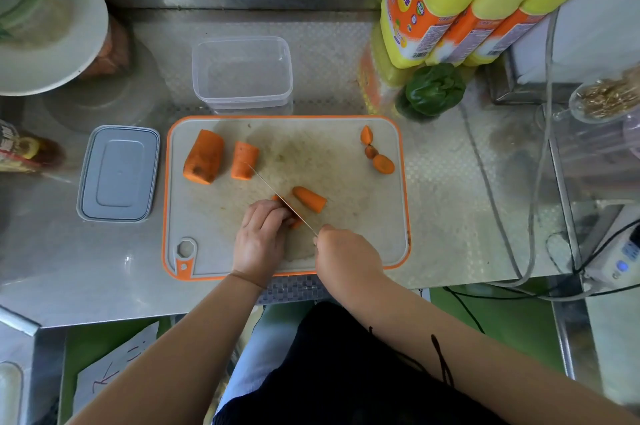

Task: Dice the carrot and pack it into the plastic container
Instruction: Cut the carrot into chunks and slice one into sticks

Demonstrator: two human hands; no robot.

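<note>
On the orange-rimmed cutting board (346, 251) my left hand (259, 237) presses down a small carrot piece (296, 224), mostly hidden under the fingers. My right hand (346, 255) grips a knife (277, 194) whose thin blade runs up-left across that piece. A carrot half (309, 198) lies just right of the blade. Two thick carrot chunks (204, 157) (244, 160) sit at the board's upper left. Small end scraps (377, 154) lie at its upper right. The clear plastic container (242, 73) stands empty behind the board.
A grey lid (118, 173) lies left of the board. Yellow-and-orange bottles (450, 9) and a green pepper (434, 89) stand at the back right. A round plate (52, 30) overhangs the back left. Cables (502, 217) and a small device (623, 258) are on the right.
</note>
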